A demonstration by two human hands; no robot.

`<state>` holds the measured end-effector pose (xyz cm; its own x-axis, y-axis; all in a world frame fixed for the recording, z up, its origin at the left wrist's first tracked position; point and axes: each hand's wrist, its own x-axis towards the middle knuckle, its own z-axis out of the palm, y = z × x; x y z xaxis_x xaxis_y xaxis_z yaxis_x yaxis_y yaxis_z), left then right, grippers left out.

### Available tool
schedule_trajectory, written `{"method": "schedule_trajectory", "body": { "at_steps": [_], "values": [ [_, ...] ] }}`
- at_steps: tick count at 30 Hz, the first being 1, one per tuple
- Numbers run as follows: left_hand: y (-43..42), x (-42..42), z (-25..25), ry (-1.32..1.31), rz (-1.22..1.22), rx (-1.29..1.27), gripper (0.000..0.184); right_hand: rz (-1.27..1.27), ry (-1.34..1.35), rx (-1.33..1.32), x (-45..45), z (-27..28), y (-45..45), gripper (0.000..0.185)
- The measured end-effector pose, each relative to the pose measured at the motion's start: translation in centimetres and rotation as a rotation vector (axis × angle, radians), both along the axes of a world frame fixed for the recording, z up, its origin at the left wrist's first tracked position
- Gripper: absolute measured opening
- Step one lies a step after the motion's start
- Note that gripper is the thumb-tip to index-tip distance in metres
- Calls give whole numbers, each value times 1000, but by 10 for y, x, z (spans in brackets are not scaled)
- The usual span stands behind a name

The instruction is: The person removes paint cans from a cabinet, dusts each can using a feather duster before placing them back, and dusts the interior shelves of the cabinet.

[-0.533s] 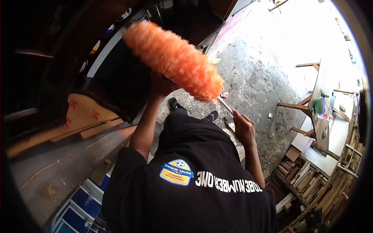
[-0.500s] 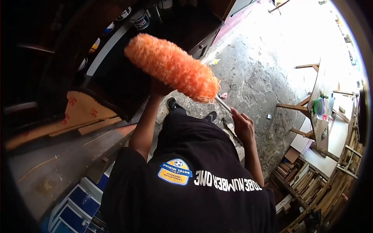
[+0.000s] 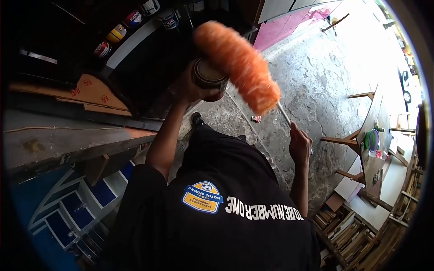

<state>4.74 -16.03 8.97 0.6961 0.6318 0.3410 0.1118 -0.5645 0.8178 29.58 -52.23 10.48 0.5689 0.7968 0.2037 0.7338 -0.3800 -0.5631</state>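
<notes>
My right hand (image 3: pixel 300 145) is closed round the thin handle of a fluffy orange duster (image 3: pixel 242 67). The duster's head slants up and to the left, slightly blurred, and its edge overlaps the rim of a can in this view; I cannot tell if they touch. That round paint can (image 3: pixel 210 77), with a dull brownish lid facing me, sits in my left hand (image 3: pixel 192 86), the thumb lying along its near side. The fingers on the can's far side are hidden.
Several paint cans (image 3: pixel 132 19) line a dark shelf at upper left. A wooden-legged table (image 3: pixel 368 135) with a green and purple basin stands at right, above stacked wood strips (image 3: pixel 350 230). A blue and white drawer unit (image 3: pixel 77 210) lies lower left; a small red wrapper (image 3: pixel 256 119) is on the concrete floor.
The duster has swung up and to the right with my right hand. The can in my left hand, hidden behind the duster before, now shows. My view has shifted a little.
</notes>
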Motion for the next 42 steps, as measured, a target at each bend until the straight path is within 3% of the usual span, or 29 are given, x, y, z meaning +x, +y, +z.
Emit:
{"method": "schedule_trajectory", "body": {
  "at_steps": [2,3,5,6,9,12,14,16,18,22,26,29,32,34,36,38,42],
  "values": [
    [-4,1,-3,-272,-72,-372,96,-71,19,4,1,-2,-7,32],
    [-5,0,3,-278,-70,-420,99,-151,36,8,0,-2,-7,30],
    [7,-1,8,-302,-158,-390,94,-43,25,238,-8,-22,-13,32],
    [12,1,12,-324,-241,-371,89,-23,144,165,-18,-21,-18,31],
    [16,11,23,-393,-269,-320,91,140,134,118,-44,-32,-16,24],
    [20,17,36,-496,-298,-259,96,11,88,146,-51,-102,-15,24],
    [18,17,45,-529,-315,-236,97,-81,171,134,-55,-108,-5,23],
    [7,17,56,-681,-190,-606,113,-178,254,126,-63,-99,6,23],
    [28,16,53,-700,-279,-551,111,-213,456,135,-73,-73,16,24],
    [64,30,46,-731,-382,-299,111,48,289,252,-78,-94,26,23],
    [78,18,45,-712,-443,-389,115,-49,303,122,-81,-98,52,23],
    [74,10,67,-698,-335,-450,118,-122,312,154,-80,-101,60,22],
    [83,11,81,-571,-433,-312,119,-94,492,164,-93,-51,52,22],
    [88,11,77,-440,-367,-190,121,-31,443,176,-98,-35,48,23],
    [88,14,75,-452,-371,-198,123,23,399,182,-100,-32,50,23],
    [86,14,76,-464,-376,-210,125,-87,453,8,-98,-37,55,23],
    [84,8,83,-358,-328,-51,130,-163,319,120,-97,-57,50,24]
  ]
}}
